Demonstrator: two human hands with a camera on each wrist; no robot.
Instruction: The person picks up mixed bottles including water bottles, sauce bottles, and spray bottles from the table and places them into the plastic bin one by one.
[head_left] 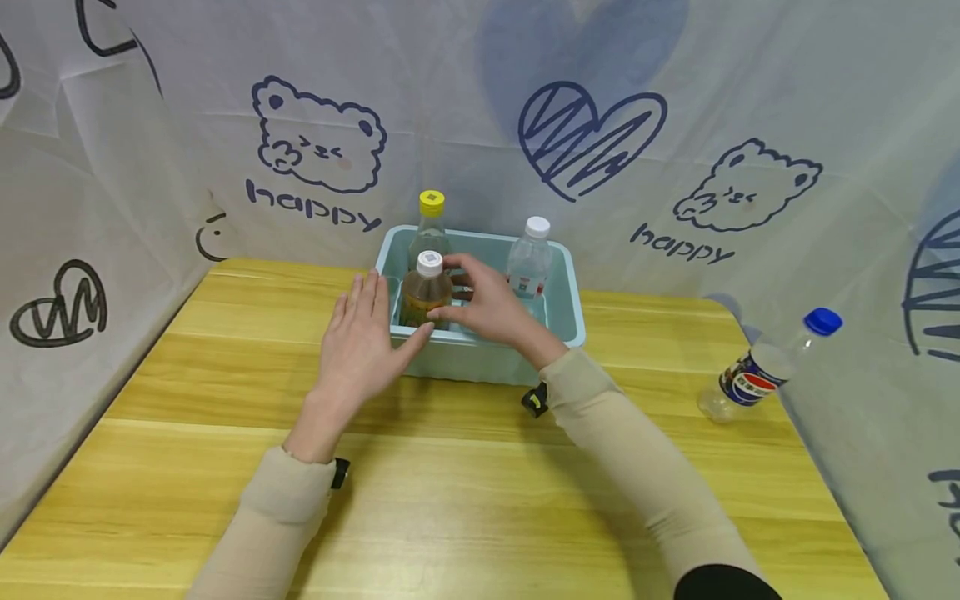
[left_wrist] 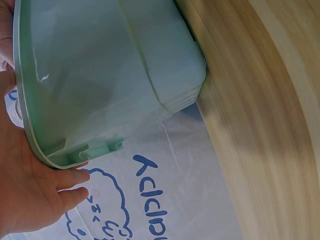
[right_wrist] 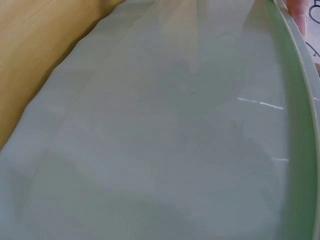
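A light blue-green plastic bin [head_left: 487, 358] stands at the back of the table. My left hand [head_left: 360, 337] lies flat with straight fingers at its front left corner, the thumb along the front rim; in the left wrist view the hand [left_wrist: 30, 185] touches the rim. Inside the bin, a brown drink bottle [head_left: 426, 293] with a white cap stands upright. My right hand [head_left: 487, 304] reaches over the front rim and holds this bottle's right side, thumb in front and fingers behind. The bottle's base is hidden. The bin's wall [right_wrist: 175, 125] fills most of the right wrist view.
Behind the brown bottle, a clear bottle [head_left: 431, 229] with a yellow cap stands in the bin. A clear bottle [head_left: 529, 258] with a white cap is at the bin's right. A blue-capped Pepsi bottle [head_left: 757, 375] stands near the table's right edge. Patterned cloth [head_left: 450, 108] hangs behind.
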